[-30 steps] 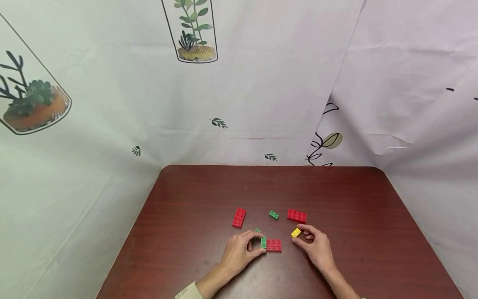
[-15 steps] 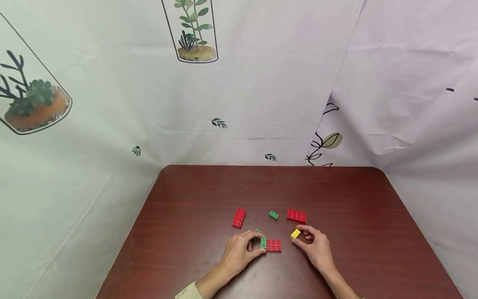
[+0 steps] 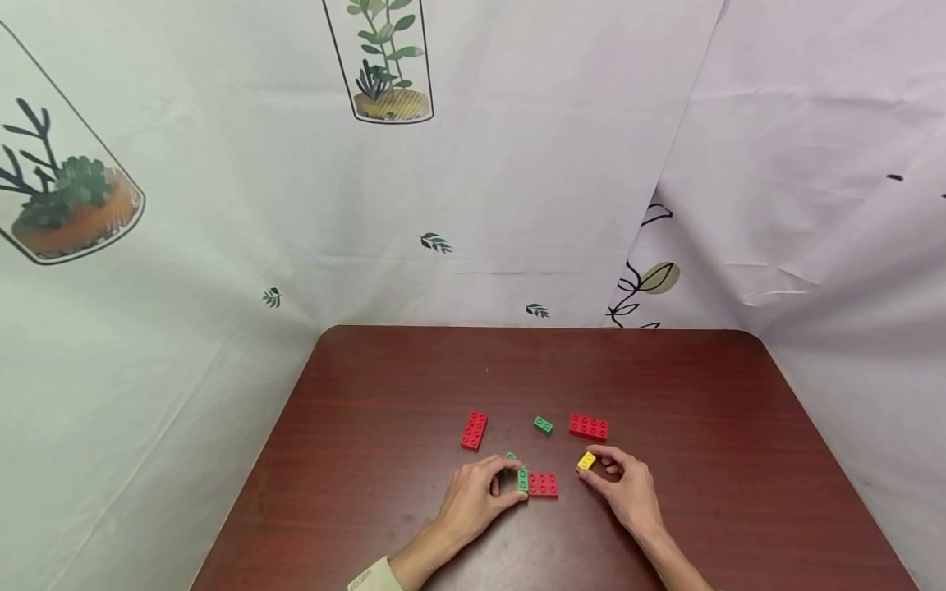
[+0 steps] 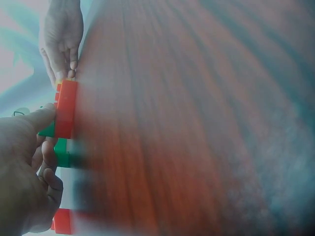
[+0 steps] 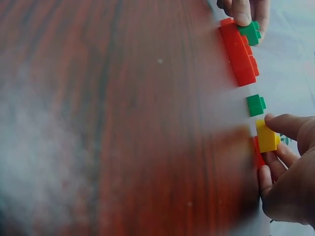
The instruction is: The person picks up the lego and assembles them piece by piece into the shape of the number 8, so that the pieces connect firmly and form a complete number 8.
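Observation:
My left hand (image 3: 476, 490) pinches a small green brick (image 3: 522, 480) between thumb and index finger. That brick sits over the left end of a red brick (image 3: 543, 485), whose other studs show to the right. In the right wrist view, the green brick (image 5: 250, 33) stands on the red brick's (image 5: 238, 54) studded side. My right hand (image 3: 630, 491) pinches a small yellow brick (image 3: 586, 461) by its edges, to the right of the red brick. Behind the left fingers, a second green brick (image 3: 511, 455) is mostly hidden; it shows better in the left wrist view.
Further back on the brown table (image 3: 414, 369) lie a red brick (image 3: 474, 431) at left, a small green brick (image 3: 543, 424) in the middle and another red brick (image 3: 588, 427) just beyond the right hand. A printed white cloth (image 3: 517, 180) hangs around the table.

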`<state>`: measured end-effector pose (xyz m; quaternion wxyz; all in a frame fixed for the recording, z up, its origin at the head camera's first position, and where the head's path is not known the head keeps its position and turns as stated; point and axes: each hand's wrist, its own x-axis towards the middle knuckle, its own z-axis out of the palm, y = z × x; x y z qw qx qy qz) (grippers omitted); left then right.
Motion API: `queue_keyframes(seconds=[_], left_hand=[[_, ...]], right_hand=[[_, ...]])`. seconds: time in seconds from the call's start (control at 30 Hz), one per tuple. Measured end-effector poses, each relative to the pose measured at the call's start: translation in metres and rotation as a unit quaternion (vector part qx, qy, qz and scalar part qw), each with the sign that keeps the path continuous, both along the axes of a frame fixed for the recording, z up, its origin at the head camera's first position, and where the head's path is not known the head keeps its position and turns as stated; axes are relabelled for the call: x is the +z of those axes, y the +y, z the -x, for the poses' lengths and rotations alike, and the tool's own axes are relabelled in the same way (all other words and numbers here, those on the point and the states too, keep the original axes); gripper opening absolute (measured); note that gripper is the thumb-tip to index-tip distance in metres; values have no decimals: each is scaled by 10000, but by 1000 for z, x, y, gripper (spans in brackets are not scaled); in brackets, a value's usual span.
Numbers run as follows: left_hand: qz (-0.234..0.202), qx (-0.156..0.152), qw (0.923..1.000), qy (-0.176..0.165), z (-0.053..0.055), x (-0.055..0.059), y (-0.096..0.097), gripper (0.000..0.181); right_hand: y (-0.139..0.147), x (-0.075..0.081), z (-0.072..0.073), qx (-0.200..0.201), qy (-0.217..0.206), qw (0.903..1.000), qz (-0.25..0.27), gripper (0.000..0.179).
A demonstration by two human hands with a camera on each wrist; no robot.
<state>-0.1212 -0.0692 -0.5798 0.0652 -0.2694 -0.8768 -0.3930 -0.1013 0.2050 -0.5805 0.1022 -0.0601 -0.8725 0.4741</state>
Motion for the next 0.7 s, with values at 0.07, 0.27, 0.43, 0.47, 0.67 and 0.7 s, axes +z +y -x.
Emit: queue_keyframes(seconds=[0.07,0.27,0.43,0.47,0.67,0.7], left_hand=[[-3,3,10000,-17,0,0,0,33],[-7,0,10000,-34,0,-1,0,33],[8,-8,10000,-56,0,0,0,32],[15,-6,10000,-69,0,0,0,32],[6,4,9999,-101,0,0,0,33],[1,5,10000,-95,0,0,0,33]], right_hand=[[0,1,0,21,5,10000,22,36],[-2,3,-1,73,46,9999,145,36],[-3,5,-2,88,39,9998,173,36],[-3,5,-2,97,33,9998,168,36],[-4,8,-2,165,37,9997,167,35],[-5,8,-2,175,42,9997,178,35]])
